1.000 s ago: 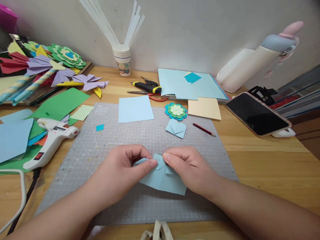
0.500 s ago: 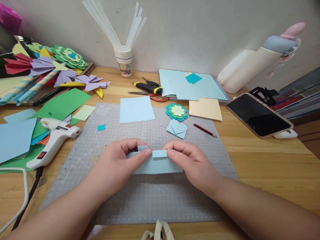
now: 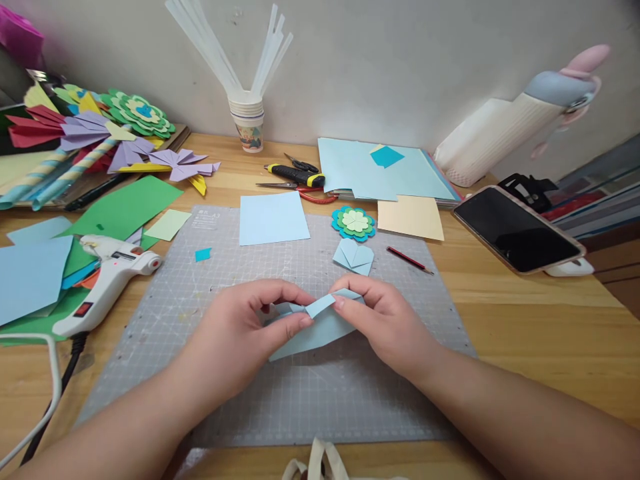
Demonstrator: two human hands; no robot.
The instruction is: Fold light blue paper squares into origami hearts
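Observation:
A light blue paper [image 3: 313,337] with a small folded flap at its top middle is held between both hands over the grey cutting mat [image 3: 240,407]. My left hand [image 3: 250,320] pinches it just left of the flap, thumb in front and fingers behind. On the other side, my right hand [image 3: 383,310] grips the flap's right end between thumb and fingers. The paper slants, its right side higher. Behind my right hand lies a folded light blue paper heart [image 3: 354,256]. Farther back are a layered paper flower [image 3: 354,223] and a light blue square [image 3: 274,219].
A white glue gun [image 3: 107,283] lies on papers at the left, near paper flowers [image 3: 85,130]. Scissors and a cutter [image 3: 295,175] sit behind the mat. A pencil [image 3: 410,260] and a phone [image 3: 517,230] are to the right; cups [image 3: 247,123] stand at the back.
The blue paper has tilted, its left end lower and its right end raised. My left fingers have shifted slightly right and the left thumb a little lower.

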